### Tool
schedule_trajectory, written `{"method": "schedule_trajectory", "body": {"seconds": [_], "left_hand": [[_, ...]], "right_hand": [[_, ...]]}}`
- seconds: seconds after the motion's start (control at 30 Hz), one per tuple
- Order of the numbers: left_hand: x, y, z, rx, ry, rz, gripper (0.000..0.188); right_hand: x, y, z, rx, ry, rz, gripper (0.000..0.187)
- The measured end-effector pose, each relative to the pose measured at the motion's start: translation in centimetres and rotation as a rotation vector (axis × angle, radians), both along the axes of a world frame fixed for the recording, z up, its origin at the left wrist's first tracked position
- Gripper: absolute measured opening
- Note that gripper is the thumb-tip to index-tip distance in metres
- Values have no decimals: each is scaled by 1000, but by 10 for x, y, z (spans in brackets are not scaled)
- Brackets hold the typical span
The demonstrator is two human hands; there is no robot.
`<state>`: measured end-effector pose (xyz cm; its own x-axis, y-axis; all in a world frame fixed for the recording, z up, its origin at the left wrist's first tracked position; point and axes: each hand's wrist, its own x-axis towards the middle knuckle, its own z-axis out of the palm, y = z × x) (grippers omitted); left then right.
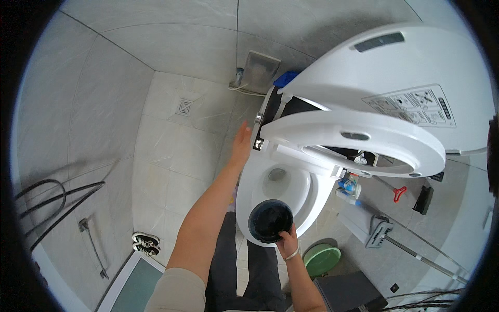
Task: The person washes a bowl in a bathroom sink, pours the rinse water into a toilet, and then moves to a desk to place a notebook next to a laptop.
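Note:
My right hand (287, 244), a white band on its wrist, grips the rim of a round black bowl (270, 220) with thumb on top. The bowl is over the front of the white toilet (249, 179) and covers part of its rim. My left hand (241, 144) reaches forward along the toilet's left side, fingers stretched out and holding nothing. Its fingertips are close to a silver knob (258, 118) on the toilet's side; whether they touch it I cannot tell. The toilet seat (306, 125) and the large white lid (416, 67) are both raised.
Right of the toilet are cleaning bottles (349, 190), a red-handled tool (399, 194), a flat mop (380, 232) and a green basin (322, 259). A clear bin (261, 70) stands behind, against the wall. Black-and-white shoes (146, 243) and a black hose (65, 192) are at left.

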<state>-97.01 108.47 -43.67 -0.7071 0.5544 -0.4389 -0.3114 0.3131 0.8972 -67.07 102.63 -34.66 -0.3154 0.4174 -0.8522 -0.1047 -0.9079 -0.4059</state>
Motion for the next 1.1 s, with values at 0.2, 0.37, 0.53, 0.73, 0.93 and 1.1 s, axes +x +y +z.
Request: {"method": "schedule_trajectory", "body": {"seconds": [0.2,0.37,0.53,0.73,0.93,1.1], "left_hand": [[-18,28,-17,25,-7,-104,50],[-40,19,-4,-49,-96,-229,53],[-9,-35,24,19,95,-108,53],[72,-160,67,-103,-312,-370,49],[95,-177,117,40,-551,-300,55],[103,-186,135,-42,-480,-421,56]], "right_hand": [[-15,3,0,30,-98,-31,63],[-24,4,4,75,-108,-12,64],[-37,-1,12,115,-99,-82,62],[-41,-17,17,104,-131,-114,66],[-39,-40,38,66,-190,-29,68],[-20,-63,63,94,-161,-92,69]]}}
